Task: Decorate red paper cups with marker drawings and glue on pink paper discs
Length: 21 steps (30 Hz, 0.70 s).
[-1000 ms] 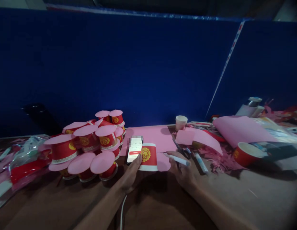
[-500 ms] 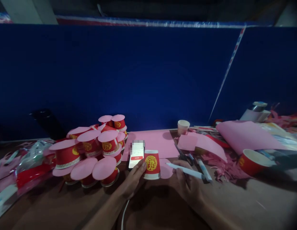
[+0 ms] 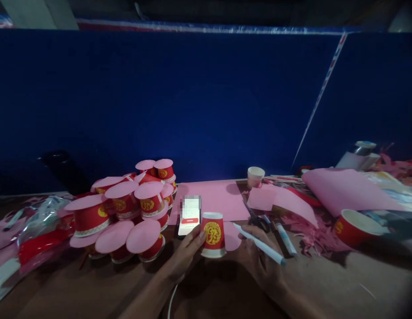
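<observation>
A red paper cup [image 3: 213,234] with a gold emblem stands upside down on the brown table, over a pink paper piece [image 3: 231,235]. My left hand [image 3: 185,257] grips the cup from its left side, fingers curled against it. My right hand [image 3: 259,261] is closed on a white pen [image 3: 259,244] whose tip points up-left toward the cup. A lit phone [image 3: 190,215] lies just behind my left hand.
A pile of several red cups with pink paper discs [image 3: 126,208] sits at left. Pink sheets [image 3: 212,199], scissors [image 3: 255,217], a marker [image 3: 286,239], a small white cup [image 3: 255,176] and an open red cup [image 3: 354,227] lie at right. A blue partition [image 3: 192,102] stands behind.
The cup and my left hand have shifted slightly right and nearer. The pen in my right hand has tilted, its back end lower and further right.
</observation>
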Available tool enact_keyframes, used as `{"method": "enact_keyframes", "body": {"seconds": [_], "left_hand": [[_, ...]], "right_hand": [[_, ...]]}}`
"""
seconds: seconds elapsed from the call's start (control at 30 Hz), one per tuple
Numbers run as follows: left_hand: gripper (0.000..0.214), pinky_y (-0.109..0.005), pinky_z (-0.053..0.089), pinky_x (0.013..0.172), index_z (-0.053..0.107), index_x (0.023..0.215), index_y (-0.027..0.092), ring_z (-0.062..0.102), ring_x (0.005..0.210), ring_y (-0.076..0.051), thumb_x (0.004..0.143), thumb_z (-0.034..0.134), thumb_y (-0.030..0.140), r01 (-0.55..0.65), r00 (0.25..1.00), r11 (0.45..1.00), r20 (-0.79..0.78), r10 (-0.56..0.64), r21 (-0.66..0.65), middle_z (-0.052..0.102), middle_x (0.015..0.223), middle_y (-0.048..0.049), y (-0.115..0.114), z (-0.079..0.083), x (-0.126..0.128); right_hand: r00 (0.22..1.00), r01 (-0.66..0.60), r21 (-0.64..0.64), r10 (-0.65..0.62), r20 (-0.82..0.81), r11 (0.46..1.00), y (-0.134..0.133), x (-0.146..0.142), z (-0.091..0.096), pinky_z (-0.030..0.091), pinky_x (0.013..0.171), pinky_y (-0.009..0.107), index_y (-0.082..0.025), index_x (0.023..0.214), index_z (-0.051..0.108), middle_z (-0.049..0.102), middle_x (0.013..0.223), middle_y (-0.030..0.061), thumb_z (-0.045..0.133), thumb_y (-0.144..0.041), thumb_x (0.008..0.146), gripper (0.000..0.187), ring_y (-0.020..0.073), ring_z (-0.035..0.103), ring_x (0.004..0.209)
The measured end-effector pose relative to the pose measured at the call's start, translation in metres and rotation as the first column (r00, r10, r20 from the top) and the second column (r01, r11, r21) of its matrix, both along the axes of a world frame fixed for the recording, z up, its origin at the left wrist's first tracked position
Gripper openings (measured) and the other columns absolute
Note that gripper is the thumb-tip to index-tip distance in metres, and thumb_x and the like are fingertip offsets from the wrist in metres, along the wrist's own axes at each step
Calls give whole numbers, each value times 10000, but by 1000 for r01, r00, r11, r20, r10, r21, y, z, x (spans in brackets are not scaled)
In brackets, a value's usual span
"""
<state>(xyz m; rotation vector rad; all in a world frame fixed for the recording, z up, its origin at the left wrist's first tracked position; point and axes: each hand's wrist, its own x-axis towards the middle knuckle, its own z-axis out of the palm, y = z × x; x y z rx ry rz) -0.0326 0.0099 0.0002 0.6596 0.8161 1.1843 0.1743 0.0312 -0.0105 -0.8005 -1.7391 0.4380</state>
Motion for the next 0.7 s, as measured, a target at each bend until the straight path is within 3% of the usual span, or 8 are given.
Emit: {"method": "enact_keyframes", "body": {"seconds": [0.13,0.23,0.4,0.53,0.7], "left_hand": [[452,-417,422,959,512,1242,202,555,1123,-269,811,616,290,134,982,972,-155,-105,194,594,1241,-111,-5,6,0],[475,-428,414,959,521,1241,231,536,1138,-285,788,639,309,179,959,954,-258,-115,241,575,1264,-104,-9,16,0],[512,-462,367,991,548,1219,238,507,1164,-315,748,659,405,183,967,950,-219,-129,252,586,1244,-111,-9,25,-1],[578,-491,354,984,545,1224,258,495,1172,-339,703,678,471,191,978,947,-136,-160,257,582,1239,-120,-5,14,2],[662,-504,337,986,574,1185,249,502,1160,-358,613,708,553,151,986,968,-106,-132,202,616,1173,-130,2,-8,7]], "right_hand": [[996,4,26,-6,88,1000,5,0,11,514,756,310,-219,1147,537,628,988,70,440,-128,880,298,194,604,908],[983,-3,-25,7,182,1000,12,1,13,501,821,320,-226,1176,519,603,1078,74,437,-126,875,328,202,582,987],[960,33,-49,-17,279,998,26,4,-11,481,881,374,-233,1259,446,545,1173,98,414,-124,863,413,232,534,1091],[892,62,19,-64,448,998,33,5,-30,496,863,403,-238,1347,359,527,1228,120,456,-134,806,559,274,523,1120],[810,96,74,-121,574,993,36,3,-38,518,829,406,-194,1412,263,527,1236,143,533,-220,719,744,302,532,1102]]}}
